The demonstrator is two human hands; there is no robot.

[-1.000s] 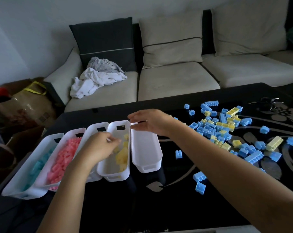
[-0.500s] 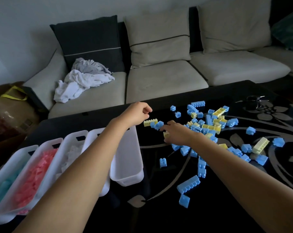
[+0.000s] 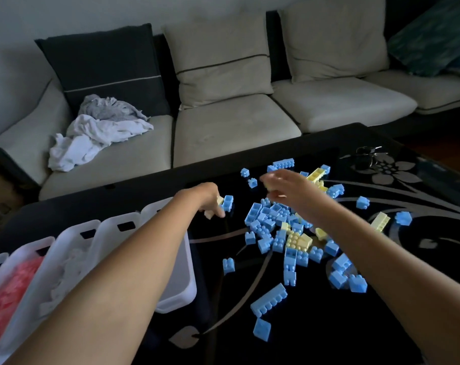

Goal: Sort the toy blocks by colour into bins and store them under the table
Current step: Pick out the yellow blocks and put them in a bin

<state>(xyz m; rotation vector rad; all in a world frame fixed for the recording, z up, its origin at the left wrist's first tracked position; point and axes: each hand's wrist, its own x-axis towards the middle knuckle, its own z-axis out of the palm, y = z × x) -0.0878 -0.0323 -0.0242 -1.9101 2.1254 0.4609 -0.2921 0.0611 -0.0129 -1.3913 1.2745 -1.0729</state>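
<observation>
A black glossy desk (image 3: 329,325) with a grey flower pattern stands before a beige sofa (image 3: 234,127); four cushions lean on it, one dark (image 3: 105,67), two beige, one teal at the far right; one heap of laundry (image 3: 99,133) lies on its left seat; one bunch of keys (image 3: 368,156) lies well beyond the right fingers.

Five white bins (image 3: 181,285) sit in a row behind the left fingers, partly under that forearm; one holds pink blocks (image 3: 10,293), one white.

The pile of blocks (image 3: 284,233) lies between the hands, nearer than the right fingers; blue ones too many to count, at least six yellow.

Left hand (image 3: 210,198): fingers curled down to the desk, touching a blue block (image 3: 228,202); a pinch cannot be told.

Right hand (image 3: 289,188): blurred, fingers bent over the pile; grip cannot be told.
</observation>
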